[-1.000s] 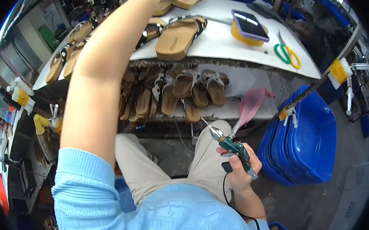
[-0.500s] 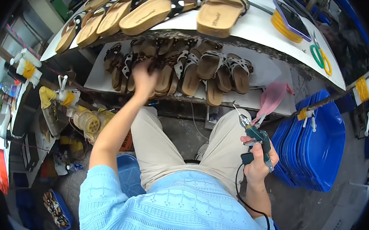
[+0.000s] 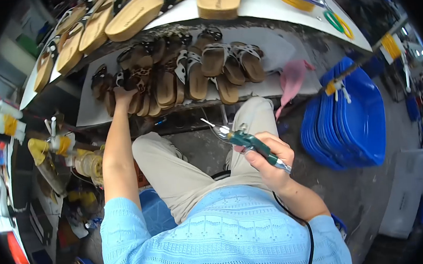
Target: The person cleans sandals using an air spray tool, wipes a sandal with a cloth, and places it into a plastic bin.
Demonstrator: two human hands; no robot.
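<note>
The left hand (image 3: 125, 95) has been shifted leftward among sandals (image 3: 166, 88) on the shelf (image 3: 87, 107); its grip cannot be told. The tool (image 3: 252, 145) is clasped by the right hand (image 3: 273, 161). Tubs (image 3: 365, 121) are stacked.

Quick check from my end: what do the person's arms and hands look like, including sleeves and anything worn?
Both light-blue knit sleeves, left and right, are short, leaving the forearms bare. The left one shows a textured pattern. The left hand and right hand appear gloveless, and no watch shows on either wrist. A black cable passes the right forearm.
</note>
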